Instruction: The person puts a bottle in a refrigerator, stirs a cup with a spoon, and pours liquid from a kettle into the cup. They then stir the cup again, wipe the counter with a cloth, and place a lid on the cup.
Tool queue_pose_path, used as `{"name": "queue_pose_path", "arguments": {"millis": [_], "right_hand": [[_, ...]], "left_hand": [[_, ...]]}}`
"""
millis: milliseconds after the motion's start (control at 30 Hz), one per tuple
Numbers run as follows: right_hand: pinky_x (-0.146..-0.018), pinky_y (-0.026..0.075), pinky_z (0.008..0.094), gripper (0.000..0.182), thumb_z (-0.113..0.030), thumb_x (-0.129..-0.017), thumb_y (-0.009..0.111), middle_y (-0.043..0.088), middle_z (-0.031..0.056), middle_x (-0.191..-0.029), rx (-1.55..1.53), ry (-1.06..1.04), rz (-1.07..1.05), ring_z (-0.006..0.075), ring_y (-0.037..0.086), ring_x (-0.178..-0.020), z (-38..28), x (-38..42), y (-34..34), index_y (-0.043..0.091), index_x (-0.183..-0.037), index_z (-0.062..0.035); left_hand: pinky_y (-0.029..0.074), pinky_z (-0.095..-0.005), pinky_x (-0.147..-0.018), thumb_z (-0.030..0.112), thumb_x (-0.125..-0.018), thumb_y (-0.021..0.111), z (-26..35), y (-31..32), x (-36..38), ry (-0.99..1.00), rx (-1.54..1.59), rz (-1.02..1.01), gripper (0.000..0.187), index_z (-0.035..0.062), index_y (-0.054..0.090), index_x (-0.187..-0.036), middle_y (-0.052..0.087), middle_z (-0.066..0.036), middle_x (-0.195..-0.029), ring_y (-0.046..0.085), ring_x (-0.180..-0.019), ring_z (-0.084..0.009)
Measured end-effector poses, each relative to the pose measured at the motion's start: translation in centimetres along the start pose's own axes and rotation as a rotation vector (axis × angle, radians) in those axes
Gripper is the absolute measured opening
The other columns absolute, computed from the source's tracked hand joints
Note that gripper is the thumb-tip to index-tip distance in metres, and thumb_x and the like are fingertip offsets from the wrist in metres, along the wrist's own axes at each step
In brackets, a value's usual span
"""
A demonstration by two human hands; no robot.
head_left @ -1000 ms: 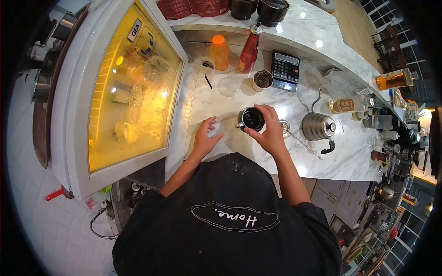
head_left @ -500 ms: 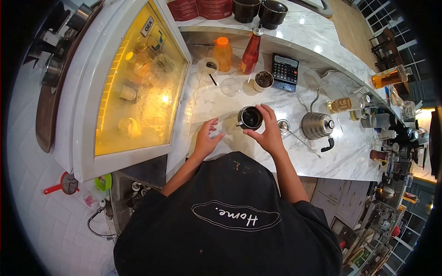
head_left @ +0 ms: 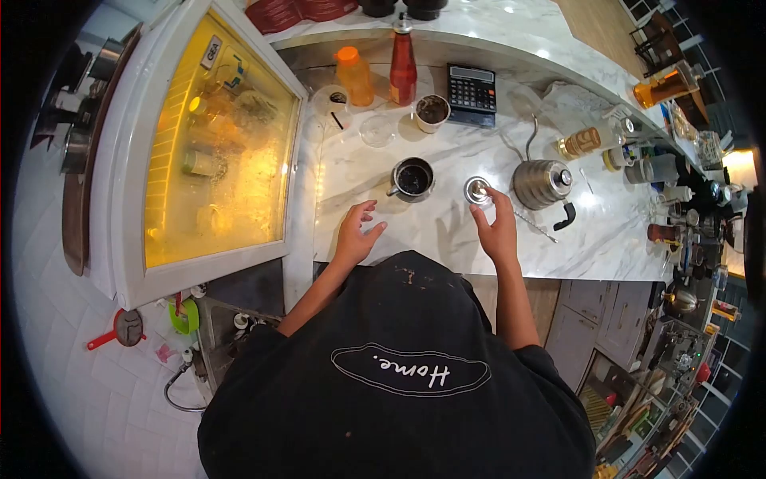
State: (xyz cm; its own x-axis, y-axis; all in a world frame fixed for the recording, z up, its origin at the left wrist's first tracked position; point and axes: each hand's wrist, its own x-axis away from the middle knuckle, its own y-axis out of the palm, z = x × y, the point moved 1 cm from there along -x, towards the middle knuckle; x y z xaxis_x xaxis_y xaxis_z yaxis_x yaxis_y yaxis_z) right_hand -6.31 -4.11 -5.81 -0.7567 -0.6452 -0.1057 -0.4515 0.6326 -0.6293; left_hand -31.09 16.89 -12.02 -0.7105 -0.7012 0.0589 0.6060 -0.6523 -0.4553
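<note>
A metal cup of dark liquid (head_left: 413, 180) stands on the marble counter. My left hand (head_left: 357, 237) hovers below and left of it, fingers loosely spread, holding nothing. At the cup's right is a small round shiny metal dish or measure (head_left: 476, 189). My right hand (head_left: 498, 223) has its thumb and forefinger at the near edge of this piece, apart from each other; a firm grip does not show. Partly behind that hand lies a twisted-handle bar spoon (head_left: 537, 227), its other end hidden. A gooseneck kettle (head_left: 542, 184) stands further right.
Behind the cup are a paper cup with dark contents (head_left: 432, 113), a clear lid (head_left: 377, 131), a red bottle (head_left: 404, 72), an orange bottle (head_left: 355, 77) and a calculator (head_left: 471, 96). A glass-door fridge (head_left: 223, 144) borders the left side. More jars and bottles line the right.
My right hand has left the metal cup and moved right to the small round metal piece. My left hand stays about where it was. The view has shifted slightly.
</note>
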Motion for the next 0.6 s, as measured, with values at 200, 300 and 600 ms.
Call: {"name": "queue_pose_path", "arguments": {"millis": [200, 300, 600], "right_hand": [[-0.098, 0.047, 0.049, 0.037, -0.018, -0.092, 0.072, 0.064, 0.0203, -0.124, 0.289, 0.097, 0.059, 0.0418, 0.058, -0.115, 7.1, 1.5, -2.5, 0.065, -0.126, -0.0038], [-0.094, 0.05, 0.048, 0.032, -0.016, -0.091, 0.072, 0.066, 0.0181, -0.118, 0.379, 0.068, 0.068, 0.0395, 0.06, -0.11, 9.2, 1.6, -3.4, 0.069, -0.12, -0.0027], [-0.089, 0.052, 0.0482, 0.021, -0.019, -0.089, 0.073, 0.065, 0.0117, -0.11, 0.501, -0.04, -0.003, 0.0347, 0.061, -0.107, 13.2, 1.2, -3.8, 0.07, -0.106, -0.0057]], "left_hand": [[0.054, -0.0374, -0.088, 0.015, -0.083, 0.082, 1.8, 3.1, 1.5, -0.006, -0.027, -0.035, 0.053, 0.007, 0.063, -0.131, 0.067, -0.013, -0.12, 0.066, -0.098, -0.0242], [0.054, -0.0369, -0.088, 0.016, -0.084, 0.081, 3.4, 5.0, 2.3, -0.007, -0.047, -0.048, 0.052, 0.0064, 0.063, -0.132, 0.067, -0.012, -0.12, 0.066, -0.098, -0.0237], [0.053, -0.036, -0.091, 0.019, -0.085, 0.08, 7.0, 10.1, 5.3, -0.051, -0.084, -0.078, 0.052, 0.0062, 0.062, -0.132, 0.066, -0.01, -0.122, 0.064, -0.1, -0.0224]]}}
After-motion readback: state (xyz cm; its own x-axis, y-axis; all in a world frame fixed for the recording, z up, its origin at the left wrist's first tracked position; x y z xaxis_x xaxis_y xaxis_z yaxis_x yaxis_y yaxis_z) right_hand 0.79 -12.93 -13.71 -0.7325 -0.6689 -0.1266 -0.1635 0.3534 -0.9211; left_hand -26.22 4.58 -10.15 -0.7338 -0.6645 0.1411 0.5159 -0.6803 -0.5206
